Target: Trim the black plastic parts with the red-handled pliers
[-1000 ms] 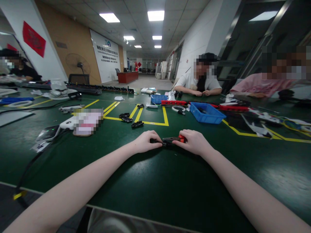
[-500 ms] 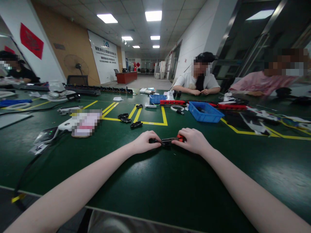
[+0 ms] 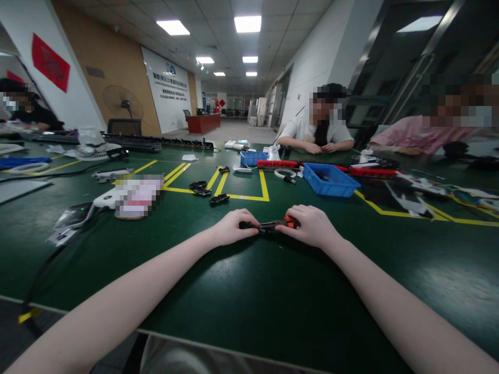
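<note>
My left hand [image 3: 236,228] is closed on a small black part [image 3: 246,225], gripping it between thumb and fingers just above the green table. Pliers with red-orange handles [image 3: 291,222] are in my right hand [image 3: 310,226], its fingers wrapped round them. The jaws of the pliers [image 3: 268,226] point left and meet the black part at my left fingertips. Whether the jaws are closed on it I cannot tell. Beyond my hands, several similar black parts [image 3: 219,199] lie on the table near the yellow tape lines.
A blue bin [image 3: 331,181] stands beyond my right hand, a smaller blue bin [image 3: 253,158] farther back. Left of my arms lie a phone [image 3: 136,196], a white device [image 3: 76,214] and a black cable [image 3: 42,270]. A person in white [image 3: 317,132] sits across the table [image 3: 234,301].
Both hands stay in nearly the same place with the pliers and the black part. The jaws have shifted very slightly; the rest looks unchanged.
</note>
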`<state>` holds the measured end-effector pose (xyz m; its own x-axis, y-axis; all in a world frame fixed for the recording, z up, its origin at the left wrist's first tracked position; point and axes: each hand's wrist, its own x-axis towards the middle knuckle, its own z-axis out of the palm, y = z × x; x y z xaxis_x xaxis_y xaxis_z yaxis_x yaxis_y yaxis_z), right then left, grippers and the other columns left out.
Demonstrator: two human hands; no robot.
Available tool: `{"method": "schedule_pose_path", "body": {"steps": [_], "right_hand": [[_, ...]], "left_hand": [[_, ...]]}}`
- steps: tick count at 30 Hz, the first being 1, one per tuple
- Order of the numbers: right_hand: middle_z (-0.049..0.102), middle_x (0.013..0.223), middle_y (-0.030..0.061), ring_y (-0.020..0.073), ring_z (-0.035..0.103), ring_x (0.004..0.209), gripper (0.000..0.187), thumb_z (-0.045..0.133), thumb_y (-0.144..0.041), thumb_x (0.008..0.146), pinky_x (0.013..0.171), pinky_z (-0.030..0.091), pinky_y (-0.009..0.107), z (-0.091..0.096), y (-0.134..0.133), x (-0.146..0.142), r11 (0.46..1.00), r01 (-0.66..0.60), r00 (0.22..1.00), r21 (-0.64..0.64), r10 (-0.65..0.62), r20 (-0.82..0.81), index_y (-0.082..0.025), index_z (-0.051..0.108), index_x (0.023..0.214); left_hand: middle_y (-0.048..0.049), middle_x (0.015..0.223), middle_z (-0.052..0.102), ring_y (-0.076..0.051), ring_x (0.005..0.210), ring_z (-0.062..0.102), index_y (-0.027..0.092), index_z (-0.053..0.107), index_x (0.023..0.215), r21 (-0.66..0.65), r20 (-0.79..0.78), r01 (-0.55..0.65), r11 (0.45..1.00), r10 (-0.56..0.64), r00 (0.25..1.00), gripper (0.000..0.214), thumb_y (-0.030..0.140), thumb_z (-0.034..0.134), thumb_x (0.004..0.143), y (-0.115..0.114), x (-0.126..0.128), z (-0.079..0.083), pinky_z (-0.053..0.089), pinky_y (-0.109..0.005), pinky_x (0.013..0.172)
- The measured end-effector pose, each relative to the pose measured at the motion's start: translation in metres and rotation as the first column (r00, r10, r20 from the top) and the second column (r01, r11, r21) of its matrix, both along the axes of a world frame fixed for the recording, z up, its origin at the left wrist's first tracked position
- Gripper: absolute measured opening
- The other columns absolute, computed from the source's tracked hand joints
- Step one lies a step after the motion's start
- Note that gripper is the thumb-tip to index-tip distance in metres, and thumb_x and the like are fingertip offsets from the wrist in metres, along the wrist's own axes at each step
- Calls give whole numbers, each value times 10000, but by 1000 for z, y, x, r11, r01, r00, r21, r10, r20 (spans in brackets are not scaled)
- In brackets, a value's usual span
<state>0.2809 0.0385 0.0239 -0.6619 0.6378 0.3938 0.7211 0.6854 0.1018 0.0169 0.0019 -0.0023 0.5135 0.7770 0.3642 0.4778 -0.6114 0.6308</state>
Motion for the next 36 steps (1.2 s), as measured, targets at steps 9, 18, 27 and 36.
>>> {"method": "schedule_pose_path", "body": {"steps": [9,18,27,36], "right_hand": [[646,774,58,183,553,686,497,489,-672,862,647,352,310,-2,0,-1,1000,-19,1000,12,19,11,-197,582,749],[645,732,54,175,546,642,509,468,-681,863,609,335,298,0,-3,-5,1000,-4,1000,-29,4,21,-206,569,713],[646,754,58,181,554,654,498,480,-670,858,609,341,310,1,-5,-6,998,16,999,-57,-15,29,-201,575,721],[640,747,49,175,552,647,482,485,-665,851,598,337,300,2,-5,-8,993,39,999,-115,-36,27,-212,554,702]], "left_hand": [[-62,1022,668,-181,975,632,176,735,928,7,27,16,1000,-16,1000,117,249,679,858,3,-1,-4,480,-316,923],[-69,1040,663,-187,978,625,174,733,928,12,-11,10,1000,-10,1000,116,250,682,855,-1,-1,0,477,-329,919],[-68,1042,654,-183,966,627,172,733,937,30,-33,0,1000,1,999,127,253,677,857,-1,0,1,485,-329,914],[-47,986,623,-173,918,632,187,738,946,20,-63,-28,999,29,998,142,281,690,850,0,-1,1,498,-320,884]]}}
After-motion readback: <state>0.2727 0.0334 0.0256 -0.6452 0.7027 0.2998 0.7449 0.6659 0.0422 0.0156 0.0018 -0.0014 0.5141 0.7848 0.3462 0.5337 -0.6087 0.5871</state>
